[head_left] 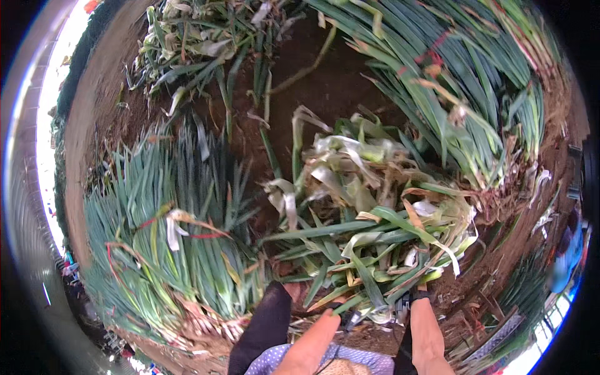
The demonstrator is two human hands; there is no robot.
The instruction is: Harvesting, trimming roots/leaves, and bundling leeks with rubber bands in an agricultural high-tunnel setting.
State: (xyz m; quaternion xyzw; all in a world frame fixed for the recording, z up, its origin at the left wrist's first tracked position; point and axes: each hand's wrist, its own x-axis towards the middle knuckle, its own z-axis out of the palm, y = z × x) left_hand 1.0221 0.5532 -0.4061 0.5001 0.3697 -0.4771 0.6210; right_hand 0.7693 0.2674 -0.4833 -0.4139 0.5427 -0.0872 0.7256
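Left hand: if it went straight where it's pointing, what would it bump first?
Probably the leaves, just ahead of the left hand. They may already be touching; one view makes depth unclear.

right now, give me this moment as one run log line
left forearm, right forearm: at loose leaf pile | grip: unclear, leaves in the way | left: green stalk heap | upper right: second stalk heap

Fingers hidden by leaves (370,289), forearms (429,344) cut off
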